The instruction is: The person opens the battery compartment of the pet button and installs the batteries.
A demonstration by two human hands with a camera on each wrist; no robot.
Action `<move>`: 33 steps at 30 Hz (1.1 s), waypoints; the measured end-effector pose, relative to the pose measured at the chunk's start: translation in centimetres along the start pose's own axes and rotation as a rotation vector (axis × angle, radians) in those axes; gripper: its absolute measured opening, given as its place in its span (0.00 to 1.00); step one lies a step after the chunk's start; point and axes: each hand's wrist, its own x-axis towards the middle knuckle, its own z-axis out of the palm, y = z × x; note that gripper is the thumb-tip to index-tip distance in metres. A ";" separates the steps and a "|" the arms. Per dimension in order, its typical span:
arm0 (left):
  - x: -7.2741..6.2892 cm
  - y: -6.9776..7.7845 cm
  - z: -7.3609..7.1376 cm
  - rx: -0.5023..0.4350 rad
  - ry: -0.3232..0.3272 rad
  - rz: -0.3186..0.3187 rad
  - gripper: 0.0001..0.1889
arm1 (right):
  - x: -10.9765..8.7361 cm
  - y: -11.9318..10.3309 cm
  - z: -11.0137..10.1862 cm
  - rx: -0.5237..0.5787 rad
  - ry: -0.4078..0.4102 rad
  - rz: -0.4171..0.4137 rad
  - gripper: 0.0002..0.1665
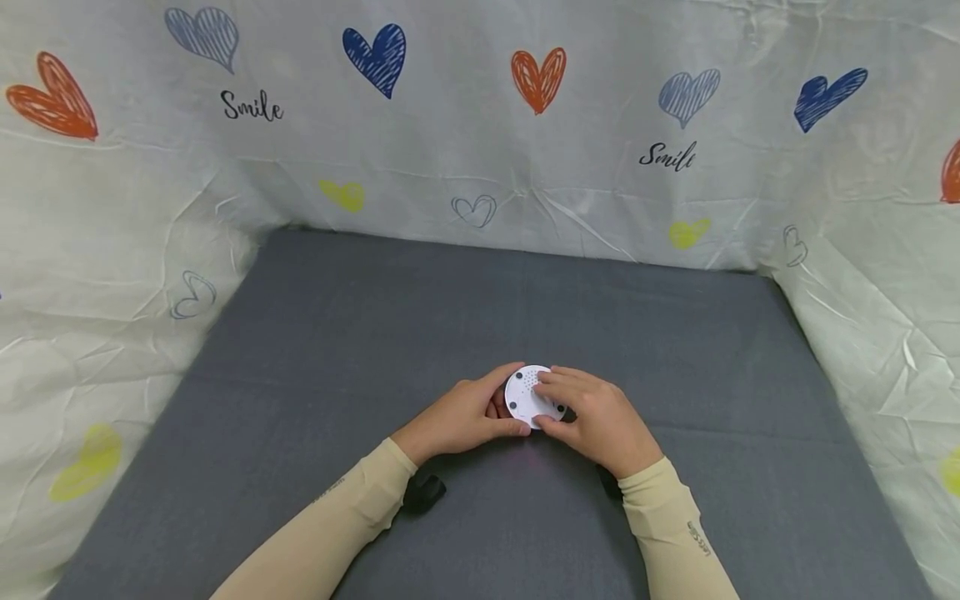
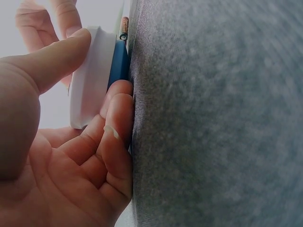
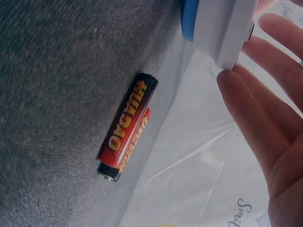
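In the head view, a white round device (image 1: 527, 406) with small holes and dark round feet on its upward face is between both hands. Its other side is blue, as a strip of the blue part (image 2: 119, 64) shows in the left wrist view. My left hand (image 1: 468, 417) grips the rim, thumb along the near edge and curled fingers beneath, against the cloth. My right hand (image 1: 609, 423) lies over the device's right part, fingers extended across the face. In the right wrist view, the right thumb (image 3: 236, 94) touches the rim.
Two red-and-black cylindrical batteries (image 3: 127, 125) lie side by side on the grey cloth (image 1: 375, 317), beside the right hand. Light curtains (image 1: 450, 142) printed with hearts hang behind and at the sides. Dark objects, partly hidden, show under both wrists.
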 end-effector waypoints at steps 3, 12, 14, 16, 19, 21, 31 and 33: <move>0.1 0.0 0.0 0.000 -0.001 0.003 0.44 | 0.0 0.0 0.0 -0.008 0.002 -0.005 0.24; 0.0 -0.1 0.0 0.000 0.002 0.011 0.43 | 0.0 -0.2 0.4 -0.033 0.055 -0.056 0.22; 0.0 -0.1 0.0 0.002 0.001 0.013 0.43 | 0.1 -0.2 0.5 -0.037 0.062 -0.063 0.21; 0.1 -0.2 0.0 0.004 0.002 0.017 0.43 | 0.0 -0.2 0.7 -0.024 0.056 -0.054 0.21; 0.1 -0.2 0.0 0.011 0.002 0.023 0.44 | -0.1 0.0 0.6 0.030 0.030 -0.017 0.23; 0.1 -0.3 0.0 0.015 0.002 0.021 0.45 | -0.2 0.1 0.4 0.079 0.008 0.012 0.25; 0.0 -0.3 0.0 0.016 0.005 0.013 0.44 | -0.2 0.1 0.2 0.126 0.019 0.049 0.16; 0.0 -0.3 0.0 0.016 0.007 0.014 0.44 | -0.2 0.0 0.2 0.111 0.020 0.044 0.13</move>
